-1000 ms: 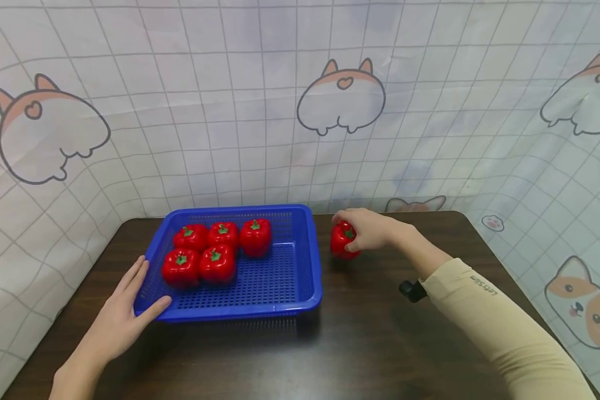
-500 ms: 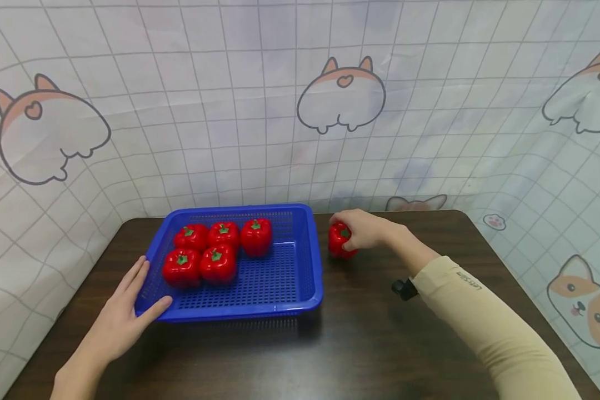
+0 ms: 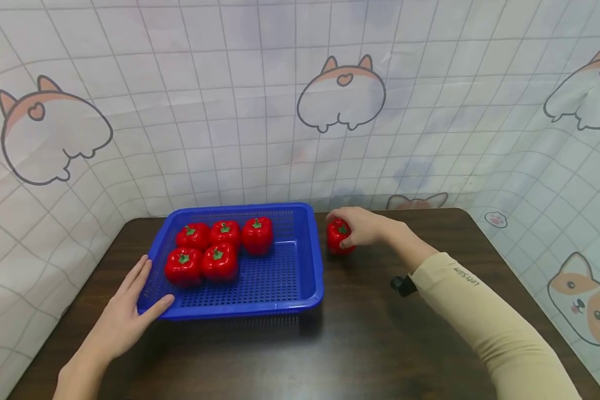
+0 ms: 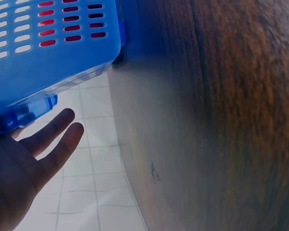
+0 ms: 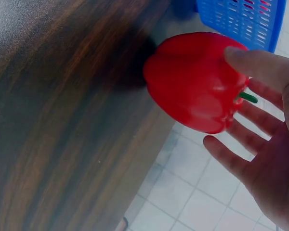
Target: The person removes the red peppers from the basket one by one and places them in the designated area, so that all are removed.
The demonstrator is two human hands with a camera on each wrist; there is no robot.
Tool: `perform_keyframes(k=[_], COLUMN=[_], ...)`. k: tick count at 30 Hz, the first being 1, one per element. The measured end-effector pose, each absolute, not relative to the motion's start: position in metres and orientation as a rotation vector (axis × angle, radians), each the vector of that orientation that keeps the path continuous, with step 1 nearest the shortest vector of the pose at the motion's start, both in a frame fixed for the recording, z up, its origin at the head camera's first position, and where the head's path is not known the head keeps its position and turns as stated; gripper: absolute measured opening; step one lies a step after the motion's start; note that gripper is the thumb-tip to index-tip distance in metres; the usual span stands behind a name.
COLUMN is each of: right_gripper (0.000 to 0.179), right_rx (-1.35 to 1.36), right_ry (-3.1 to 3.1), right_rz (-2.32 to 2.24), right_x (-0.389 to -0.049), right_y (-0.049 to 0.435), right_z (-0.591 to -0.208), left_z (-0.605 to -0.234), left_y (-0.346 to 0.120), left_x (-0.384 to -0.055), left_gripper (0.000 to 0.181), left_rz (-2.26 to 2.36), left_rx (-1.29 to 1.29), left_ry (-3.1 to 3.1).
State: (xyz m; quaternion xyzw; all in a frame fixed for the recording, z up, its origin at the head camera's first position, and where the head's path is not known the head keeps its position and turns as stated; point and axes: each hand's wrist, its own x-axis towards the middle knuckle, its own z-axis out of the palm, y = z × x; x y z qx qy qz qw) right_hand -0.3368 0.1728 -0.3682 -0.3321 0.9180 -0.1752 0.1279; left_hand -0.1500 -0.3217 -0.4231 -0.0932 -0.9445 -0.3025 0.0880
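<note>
At the far left of the frame, white gridded cloth with corgi prints, running behind everything to the right edge. At lower left, a left hand with fingers straight and spread, placed at the left side and near-left corner of a blue slotted basket. Left of centre, in that basket, five red bell peppers, gathered toward the left and back, with red showing through the slots at upper left in the left wrist view. Beneath it all, dark wood-grain tabletop. Right of centre, just outside the basket, a sixth red pepper, with the basket's raised right wall in between. Round this pepper, a right hand with fingers and thumb curled in a grip. Farther right, below the wrist, a small black object, then a beige sleeve.
</note>
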Motion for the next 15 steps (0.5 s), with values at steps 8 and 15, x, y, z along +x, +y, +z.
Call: perform_keyframes(k=[8, 15], right_gripper=[0.062, 0.060], right_rx=[-0.948, -0.945], right_ry=[2.693, 2.703], right_rz=[-0.496, -0.459], right_x=[-0.337, -0.336], right_y=[0.173, 0.166], right_z=[-0.350, -0.325], left_z=[-0.424, -0.425], left_y=[-0.322, -0.321], left_x=[-0.151, -0.151], left_gripper=[0.088, 0.088], left_rz=[-0.908, -0.922], left_rx=[-0.284, -0.285], left_ry=[-2.804, -2.800])
